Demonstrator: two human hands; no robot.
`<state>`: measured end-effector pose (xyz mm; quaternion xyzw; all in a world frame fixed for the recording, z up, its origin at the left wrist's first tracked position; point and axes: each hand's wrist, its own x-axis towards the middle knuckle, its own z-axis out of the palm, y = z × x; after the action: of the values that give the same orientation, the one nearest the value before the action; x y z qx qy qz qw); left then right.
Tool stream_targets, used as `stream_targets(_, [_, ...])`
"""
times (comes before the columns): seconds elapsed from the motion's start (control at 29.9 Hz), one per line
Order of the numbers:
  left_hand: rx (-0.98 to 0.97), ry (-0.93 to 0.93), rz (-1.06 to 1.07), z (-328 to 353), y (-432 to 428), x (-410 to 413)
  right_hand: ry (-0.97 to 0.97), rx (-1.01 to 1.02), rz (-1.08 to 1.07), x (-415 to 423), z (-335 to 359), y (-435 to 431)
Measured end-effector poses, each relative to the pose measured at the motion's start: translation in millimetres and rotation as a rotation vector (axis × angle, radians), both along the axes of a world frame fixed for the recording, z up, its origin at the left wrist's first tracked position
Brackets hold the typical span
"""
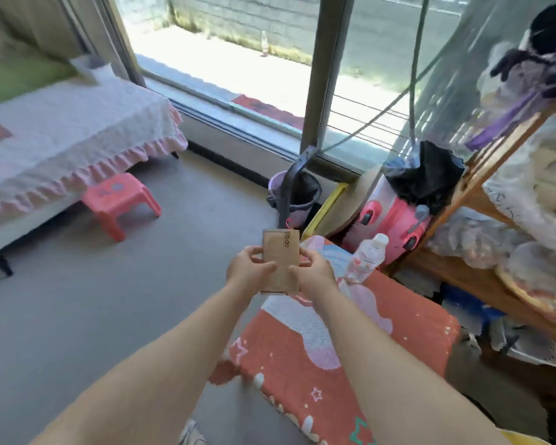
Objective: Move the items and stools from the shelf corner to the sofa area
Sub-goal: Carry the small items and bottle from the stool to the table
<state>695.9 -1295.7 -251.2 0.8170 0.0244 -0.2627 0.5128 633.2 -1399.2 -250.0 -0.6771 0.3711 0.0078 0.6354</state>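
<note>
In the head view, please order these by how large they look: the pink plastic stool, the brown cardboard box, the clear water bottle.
1. Pink plastic stool, though farthest away.
2. Brown cardboard box in both hands.
3. Clear water bottle; close to the box, so unsure.

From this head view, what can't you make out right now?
- Brown box: lower sides covered by the left hand and right hand.
- Stool under the patterned cloth: fully covered.
- Shelf contents: blurred, cut off by the right edge.
- Pink stool: markings blurred.

Single head view, looking forward-down from above, close over forearms, toward window (238,43) corner.
</note>
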Motion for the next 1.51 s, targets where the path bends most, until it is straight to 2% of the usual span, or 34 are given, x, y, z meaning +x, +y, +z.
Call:
stream_targets(0.4, [-0.062,-0.08,0.241,48,204,105,-0.043,-0.027,0.263,139,43,185])
stream_targets(0.64, [-0.045,-0.164,0.441,53,303,152,-0.082,0.003,0.435,207,50,279])
stream_targets(0.8, [-0.047,-0.136,0.573,44,358,168,-0.053,-0.02,0.556,238,44,333])
stream_targets(1.07, [-0.037,-0.138,0.7,37,384,209,-0.051,-0.017,0.644,296,37,362])
stream_targets(1.51, [-0.097,-0.193,0.798,60,345,399,-0.086,0.031,0.734,499,58,323])
